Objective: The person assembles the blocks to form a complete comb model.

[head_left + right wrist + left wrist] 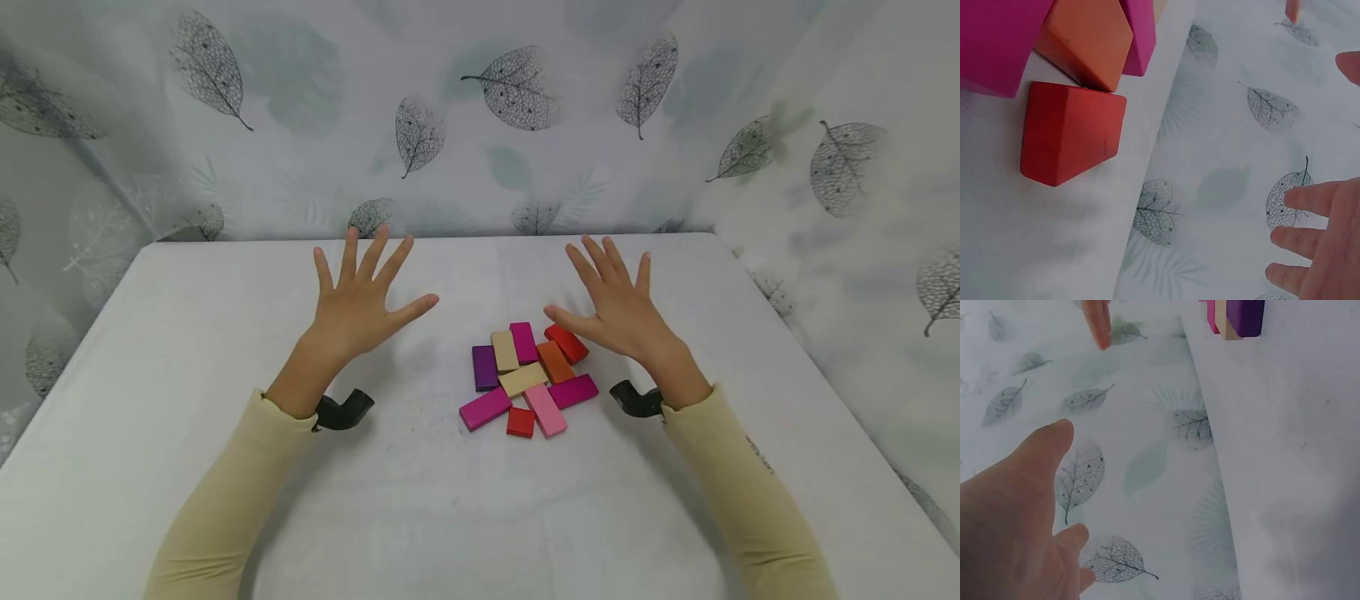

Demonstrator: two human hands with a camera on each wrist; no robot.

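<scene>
Both hands are raised over the table with fingers spread and straight, holding nothing. The left hand (348, 312) is left of a loose cluster of coloured blocks; the right hand (618, 312) is at its right, nearest a red block (566, 342). In the cluster lie an orange block (555, 362), a purple block (484, 368), a pink block (545, 410), a small red block (521, 422), two beige blocks (523, 379) and several magenta blocks (485, 408). In the right wrist view the red block (1072, 131) stands out close up beside the orange block (1088, 40).
The blocks lie on a white table (420, 517). A leaf-patterned covering (315, 108) rises behind it and along its sides. Each wrist carries a black camera mount, one at the left wrist (345, 410) and one at the right (636, 400).
</scene>
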